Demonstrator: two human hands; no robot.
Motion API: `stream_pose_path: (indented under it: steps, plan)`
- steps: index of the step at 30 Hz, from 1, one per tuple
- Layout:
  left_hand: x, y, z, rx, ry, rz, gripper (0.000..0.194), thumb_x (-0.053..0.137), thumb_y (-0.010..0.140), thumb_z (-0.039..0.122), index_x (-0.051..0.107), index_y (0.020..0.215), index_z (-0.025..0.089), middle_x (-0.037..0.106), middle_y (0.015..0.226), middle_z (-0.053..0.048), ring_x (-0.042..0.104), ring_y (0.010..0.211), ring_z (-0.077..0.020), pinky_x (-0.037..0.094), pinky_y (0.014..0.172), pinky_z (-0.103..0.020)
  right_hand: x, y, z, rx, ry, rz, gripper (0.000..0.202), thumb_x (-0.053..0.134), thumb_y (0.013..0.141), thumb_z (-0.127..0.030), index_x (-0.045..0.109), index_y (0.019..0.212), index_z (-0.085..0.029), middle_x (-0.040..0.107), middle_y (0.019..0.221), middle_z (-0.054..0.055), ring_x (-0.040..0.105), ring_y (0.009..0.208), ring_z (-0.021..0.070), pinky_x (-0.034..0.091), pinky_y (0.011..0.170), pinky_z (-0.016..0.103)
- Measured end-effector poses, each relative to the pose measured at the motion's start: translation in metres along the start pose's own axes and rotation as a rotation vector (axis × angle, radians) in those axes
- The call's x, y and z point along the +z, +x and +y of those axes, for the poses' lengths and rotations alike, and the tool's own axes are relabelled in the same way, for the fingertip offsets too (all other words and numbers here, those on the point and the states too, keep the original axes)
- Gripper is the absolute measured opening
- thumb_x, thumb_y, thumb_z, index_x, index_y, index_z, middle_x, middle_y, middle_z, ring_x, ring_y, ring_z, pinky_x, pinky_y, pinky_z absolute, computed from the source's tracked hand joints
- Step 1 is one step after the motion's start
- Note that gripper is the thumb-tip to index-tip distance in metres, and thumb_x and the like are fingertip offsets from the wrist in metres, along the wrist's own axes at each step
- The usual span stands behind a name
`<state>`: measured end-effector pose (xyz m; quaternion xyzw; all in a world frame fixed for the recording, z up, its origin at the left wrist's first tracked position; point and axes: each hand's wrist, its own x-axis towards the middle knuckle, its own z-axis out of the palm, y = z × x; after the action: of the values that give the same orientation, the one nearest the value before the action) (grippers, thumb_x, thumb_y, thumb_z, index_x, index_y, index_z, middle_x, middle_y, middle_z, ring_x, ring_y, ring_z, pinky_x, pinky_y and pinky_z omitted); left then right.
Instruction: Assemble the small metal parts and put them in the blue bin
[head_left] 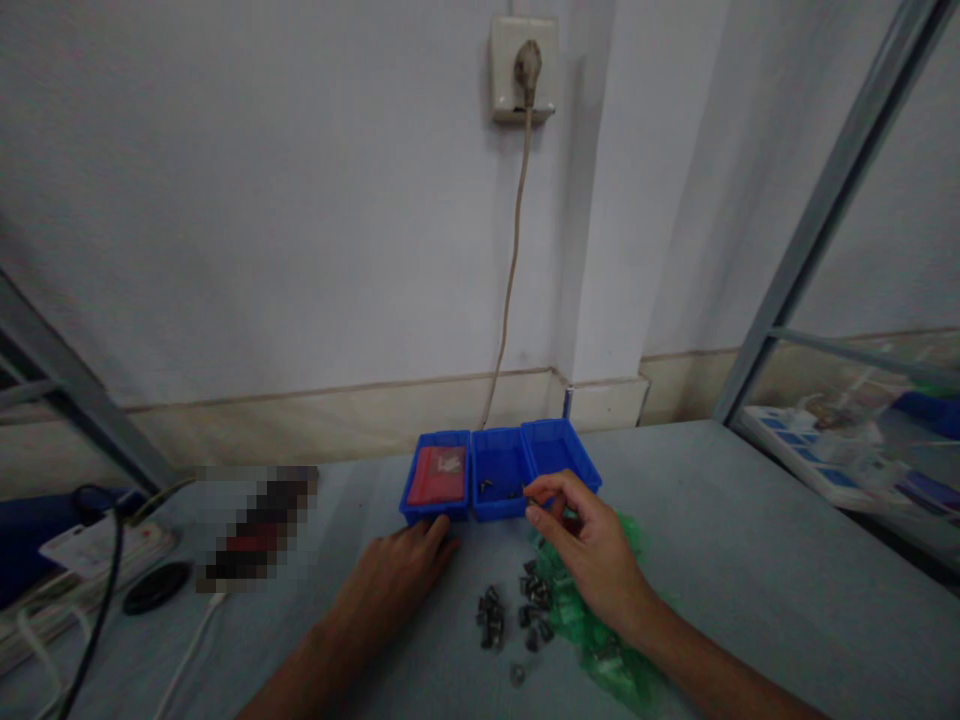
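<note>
Three blue bins stand side by side on the table. The left bin [414, 500] holds a red packet [437, 474]; the middle bin [501, 460] has a few small dark pieces in it; the right bin [553, 447] is partly behind my right hand. My right hand [583, 535] is at the front edge of the middle and right bins, thumb and forefinger pinched on a small piece. My left hand [405, 565] rests on the table with its fingertips at the left bin's front, fingers together, nothing visible in it. Small metal parts [490, 617] lie in piles between my hands.
Green plastic wrap [600, 650] lies under my right wrist. A round clear piece [517, 674] is near the front. Cables, a black disc [157, 588] and a power strip are at left; a white-and-blue tray [810, 465] is at right.
</note>
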<state>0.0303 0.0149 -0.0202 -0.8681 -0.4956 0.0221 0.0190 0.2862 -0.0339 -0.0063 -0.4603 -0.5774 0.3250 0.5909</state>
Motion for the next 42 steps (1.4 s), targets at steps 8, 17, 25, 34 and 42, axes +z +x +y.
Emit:
stream_pose_path:
  steps: [8, 17, 25, 34, 42]
  plan:
    - [-0.0004, -0.0012, -0.0005, -0.003, -0.002, -0.001, 0.033, 0.035, 0.113, 0.037, 0.063, 0.121, 0.022, 0.077, 0.109, -0.011, 0.078, 0.096, -0.0296, 0.061, 0.078, -0.038, -0.0014, 0.0046, 0.0013, 0.119, 0.14, -0.052, 0.017, 0.083, 0.087, -0.036, 0.075, 0.097, -0.025, 0.057, 0.076, -0.002, 0.046, 0.057, 0.0122, 0.036, 0.049, 0.024]
    - [-0.0056, -0.0012, 0.0024, -0.024, -0.026, -0.013, 0.031, 0.036, 0.112, 0.036, 0.062, 0.123, 0.022, 0.078, 0.111, -0.012, 0.078, 0.098, -0.0302, 0.06, 0.079, -0.039, -0.0005, 0.0066, 0.004, 0.464, 0.692, -0.21, 0.032, 0.084, 0.088, -0.046, 0.076, 0.104, -0.019, 0.052, 0.068, -0.005, 0.029, 0.049, 0.0049, 0.02, 0.042, 0.018]
    - [-0.0049, -0.0016, 0.0013, -0.02, -0.027, -0.014, 0.035, 0.034, 0.113, 0.038, 0.063, 0.124, 0.022, 0.078, 0.114, -0.011, 0.078, 0.1, -0.0298, 0.061, 0.081, -0.039, -0.0045, 0.009, 0.0026, 0.508, 0.813, -0.2, 0.03, 0.089, 0.083, -0.037, 0.076, 0.102, -0.018, 0.049, 0.068, -0.005, 0.028, 0.05, 0.0051, 0.022, 0.043, 0.017]
    - [0.0011, -0.0014, -0.0019, -0.002, -0.018, 0.025, 0.033, 0.036, 0.113, 0.037, 0.063, 0.127, 0.022, 0.077, 0.116, -0.012, 0.078, 0.101, -0.0306, 0.062, 0.082, -0.041, 0.0006, 0.0039, 0.0045, 0.057, 0.069, -0.046, 0.018, 0.081, 0.091, -0.038, 0.077, 0.103, -0.026, 0.064, 0.088, 0.001, 0.053, 0.065, 0.0133, 0.043, 0.058, 0.026]
    - [-0.0039, -0.0027, -0.0003, -0.012, -0.045, 0.011, 0.031, 0.037, 0.113, 0.036, 0.063, 0.122, 0.023, 0.078, 0.112, -0.01, 0.078, 0.098, -0.0287, 0.061, 0.079, -0.038, -0.0009, 0.0041, 0.0052, 0.078, 0.104, -0.084, 0.017, 0.082, 0.089, -0.037, 0.075, 0.099, -0.025, 0.063, 0.085, 0.0, 0.054, 0.066, 0.0139, 0.04, 0.054, 0.025]
